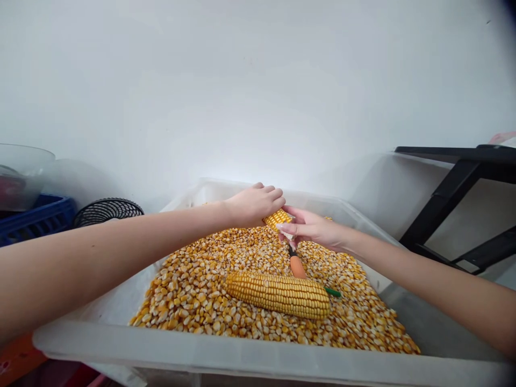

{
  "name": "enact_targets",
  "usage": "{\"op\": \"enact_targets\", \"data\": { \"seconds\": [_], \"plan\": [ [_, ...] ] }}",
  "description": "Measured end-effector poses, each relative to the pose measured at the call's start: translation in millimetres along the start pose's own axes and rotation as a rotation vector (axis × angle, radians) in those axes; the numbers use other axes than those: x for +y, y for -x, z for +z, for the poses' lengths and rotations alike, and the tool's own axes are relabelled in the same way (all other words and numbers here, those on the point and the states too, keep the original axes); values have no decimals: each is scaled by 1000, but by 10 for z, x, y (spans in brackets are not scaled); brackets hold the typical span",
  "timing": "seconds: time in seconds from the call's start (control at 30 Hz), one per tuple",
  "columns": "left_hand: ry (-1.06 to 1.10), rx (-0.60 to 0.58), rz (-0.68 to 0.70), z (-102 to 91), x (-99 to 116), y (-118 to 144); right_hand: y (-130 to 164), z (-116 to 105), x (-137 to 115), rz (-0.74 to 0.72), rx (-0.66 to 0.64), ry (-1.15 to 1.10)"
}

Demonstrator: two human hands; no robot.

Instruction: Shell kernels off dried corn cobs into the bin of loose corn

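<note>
Left hand (257, 206) and right hand (312, 229) grasping 1 cob (277, 218) over the bin (209, 348)
In the bin: kernels (193, 303), another cob (280, 294) atop them.

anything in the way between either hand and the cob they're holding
Nothing visible is: the left hand and right hand are both directly on the held cob. The whole cob and the orange-handled tool lie nearer the camera on the loose kernels, not between.
</note>
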State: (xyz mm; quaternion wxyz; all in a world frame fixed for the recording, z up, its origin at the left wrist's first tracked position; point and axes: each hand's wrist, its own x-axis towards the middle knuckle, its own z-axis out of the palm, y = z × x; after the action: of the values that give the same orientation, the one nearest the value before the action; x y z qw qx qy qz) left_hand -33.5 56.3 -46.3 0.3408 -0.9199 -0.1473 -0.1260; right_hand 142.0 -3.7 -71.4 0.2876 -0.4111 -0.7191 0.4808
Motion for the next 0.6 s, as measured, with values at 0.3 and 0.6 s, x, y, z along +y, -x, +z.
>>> {"op": "enact_targets", "data": {
  "seconds": [0.3, 0.6],
  "plan": [
    [-93, -1, 13, 19, 81, -5, -4, 30, 20, 28, 5, 97],
    [-258, 151, 138, -21, 127, 7, 27, -122, -34, 66, -207, 5]
  ]
}}
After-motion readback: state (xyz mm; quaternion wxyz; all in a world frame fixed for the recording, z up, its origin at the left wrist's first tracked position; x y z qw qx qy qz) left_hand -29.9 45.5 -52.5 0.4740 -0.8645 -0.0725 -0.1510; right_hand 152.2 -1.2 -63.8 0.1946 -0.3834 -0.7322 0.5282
